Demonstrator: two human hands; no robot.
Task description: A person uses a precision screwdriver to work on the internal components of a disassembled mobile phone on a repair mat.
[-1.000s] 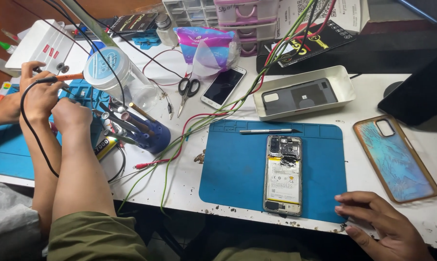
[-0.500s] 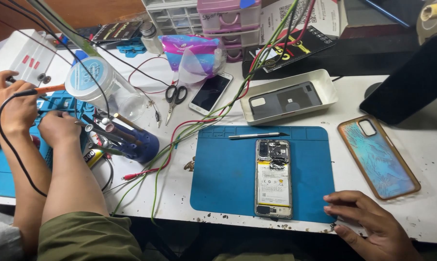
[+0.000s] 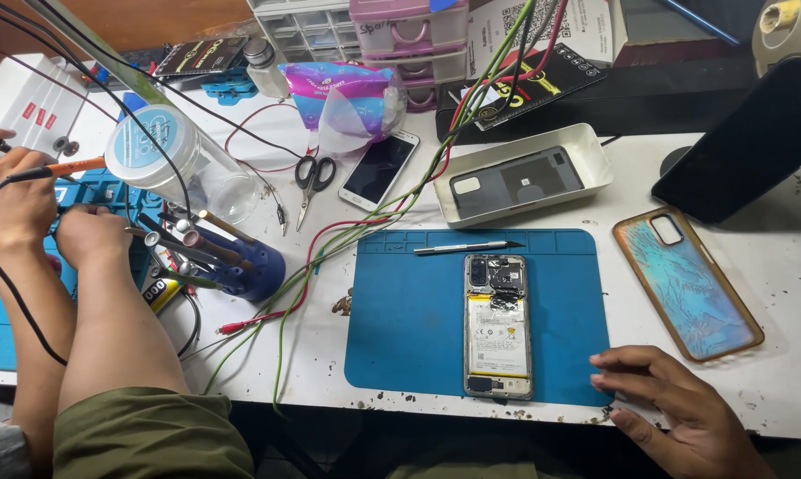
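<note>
One hand (image 3: 675, 404) flat on mat edge (image 3: 400, 355) beside opened phone (image 3: 499, 324).

Only the person's right hand (image 3: 675, 408) is in view. It enters from the lower right corner, wrist low at the frame's bottom edge, back of the hand up and palm down. The fingers (image 3: 626, 362) point left, lying close together and slightly bent, with the tips pressed flat. The thumb runs beneath them, also pointing left. The hand is slack and grips nothing. The left hand is out of frame. The two forearms (image 3: 108, 328) at the left belong to a co-worker, not to this person.
</note>
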